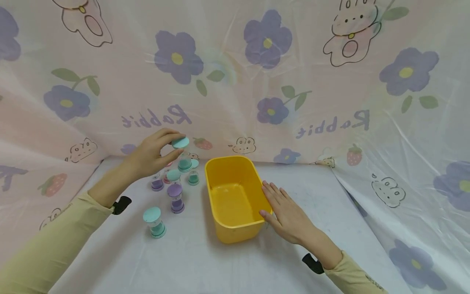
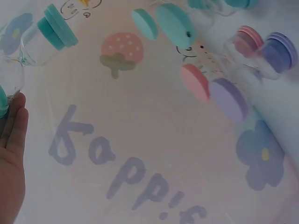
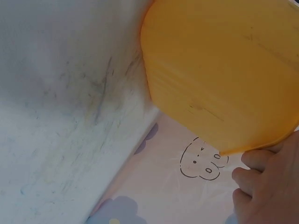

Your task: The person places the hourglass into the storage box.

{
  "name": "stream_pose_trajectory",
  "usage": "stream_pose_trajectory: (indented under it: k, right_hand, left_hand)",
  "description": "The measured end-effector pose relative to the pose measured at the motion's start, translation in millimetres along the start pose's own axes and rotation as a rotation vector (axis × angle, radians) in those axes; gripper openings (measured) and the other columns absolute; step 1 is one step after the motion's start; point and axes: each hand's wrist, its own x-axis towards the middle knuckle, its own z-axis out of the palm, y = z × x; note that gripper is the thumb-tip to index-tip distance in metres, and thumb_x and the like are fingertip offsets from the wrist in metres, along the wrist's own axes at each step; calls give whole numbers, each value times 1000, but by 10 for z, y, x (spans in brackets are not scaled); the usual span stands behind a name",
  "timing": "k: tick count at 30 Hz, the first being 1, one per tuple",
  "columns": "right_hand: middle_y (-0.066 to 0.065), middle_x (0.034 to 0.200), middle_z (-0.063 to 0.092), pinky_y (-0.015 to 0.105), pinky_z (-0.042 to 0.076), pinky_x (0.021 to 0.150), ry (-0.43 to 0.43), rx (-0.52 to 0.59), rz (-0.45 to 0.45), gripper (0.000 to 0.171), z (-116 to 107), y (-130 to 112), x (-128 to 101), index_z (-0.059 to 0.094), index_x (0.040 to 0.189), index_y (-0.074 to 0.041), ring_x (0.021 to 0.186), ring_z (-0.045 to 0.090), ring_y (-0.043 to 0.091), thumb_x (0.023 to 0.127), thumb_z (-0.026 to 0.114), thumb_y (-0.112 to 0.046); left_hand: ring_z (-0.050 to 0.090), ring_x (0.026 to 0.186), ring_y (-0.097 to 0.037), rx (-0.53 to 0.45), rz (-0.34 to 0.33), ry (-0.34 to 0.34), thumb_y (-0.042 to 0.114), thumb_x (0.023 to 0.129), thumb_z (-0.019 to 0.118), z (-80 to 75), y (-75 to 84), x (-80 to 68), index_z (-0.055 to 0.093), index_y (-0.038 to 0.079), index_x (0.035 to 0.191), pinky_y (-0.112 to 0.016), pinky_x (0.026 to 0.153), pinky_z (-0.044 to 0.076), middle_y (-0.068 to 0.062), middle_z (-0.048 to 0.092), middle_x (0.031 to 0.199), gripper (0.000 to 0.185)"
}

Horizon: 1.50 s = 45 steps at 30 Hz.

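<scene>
Pink plastic sheeting printed with purple flowers, rabbits and the word "Rabbit" hangs behind and beside a white table [image 1: 205, 261] that bears faint scuff marks.

Both forearms, in pale yellow sleeves, reach forward over the table. The left arm angles up and inward, wrist raised, so the left hand [image 1: 152, 154] hovers above a cluster of small sand timers. Its thumb and fingers are curled and pinch a teal-capped sand timer [image 1: 182, 153] by its upper cap, with the timer hanging upright below; from the head view I cannot tell whether its base rests on the table. In the left wrist view that timer [image 2: 44, 37] shows at the upper left, its clear glass and teal cap just above the palm.

Under and beside that hand stand the other timers: 1 purple timer [image 1: 176, 199] nearest the tub, 1 teal timer [image 1: 155, 222] alone toward the front, and a few more teal, pink and purple ones bunched behind.

The right arm lies low, and the right hand [image 1: 286, 212] rests flat with straight, relaxed fingers against the right wall of an empty yellow tub [image 1: 224, 173], thumb touching near the rim. The tub stands just right of the timers.
</scene>
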Motion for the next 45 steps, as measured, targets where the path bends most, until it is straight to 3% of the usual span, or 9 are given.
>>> stream_pose_trajectory:
  k: [4, 6, 12, 21, 34, 42, 45]
  right_hand:
    - [9, 172, 21, 39, 5, 130, -1, 1, 2, 73, 7, 2, -7, 27, 164, -2, 159, 19, 28, 110, 46, -47]
    - [8, 172, 21, 40, 6, 130, 1, 1, -1, 73, 13, 2, -11, 27, 164, -2, 159, 19, 28, 110, 46, -47]
    - [8, 172, 20, 42, 8, 130, 2, 3, -3, 72, 18, 1, -16, 26, 164, -3, 159, 17, 27, 110, 46, -47]
    - [9, 172, 21, 48, 14, 129, 6, 7, -9, 72, 23, -10, -13, 26, 164, -2, 159, 18, 28, 110, 47, -46]
    - [9, 172, 21, 53, 18, 127, 8, 13, -10, 71, 29, -6, -7, 27, 163, -1, 159, 18, 28, 110, 46, -45]
    - [9, 172, 21, 52, 18, 127, 1, 18, -4, 71, 16, -2, -10, 28, 163, -1, 158, 19, 28, 110, 46, -45]
    - [9, 172, 21, 53, 18, 127, 0, 18, -3, 71, 10, -9, -4, 29, 163, -1, 158, 19, 28, 110, 46, -46]
  left_hand:
    - [63, 108, -27, -32, 27, -2, -5, 91, 75, 81, 36, 105, 65, -5, 131, -14, 100, 45, -16, 64, 128, 41]
    - [64, 109, -28, -41, 41, -3, -4, 91, 76, 128, 56, 157, 66, -4, 130, -23, 101, 50, -15, 64, 128, 41]
    - [63, 114, -28, -56, -12, -81, 7, 97, 73, 256, 147, 297, 64, -1, 133, -46, 98, 56, -13, 61, 132, 38]
    - [64, 112, -26, -84, -17, -186, 15, 99, 73, 522, 225, 444, 62, 4, 137, -45, 100, 56, -11, 59, 136, 41]
    - [61, 118, -23, -90, -81, -434, 24, 102, 69, 935, 331, 623, 60, 7, 139, -40, 107, 52, -8, 55, 139, 42]
    - [62, 118, -23, -69, -47, -469, 24, 100, 72, 1204, 289, 658, 62, 6, 134, -38, 106, 52, -10, 59, 135, 40]
    - [61, 117, -21, -60, -68, -508, 25, 99, 73, 1291, 260, 675, 64, 7, 134, -36, 105, 53, -9, 60, 134, 40]
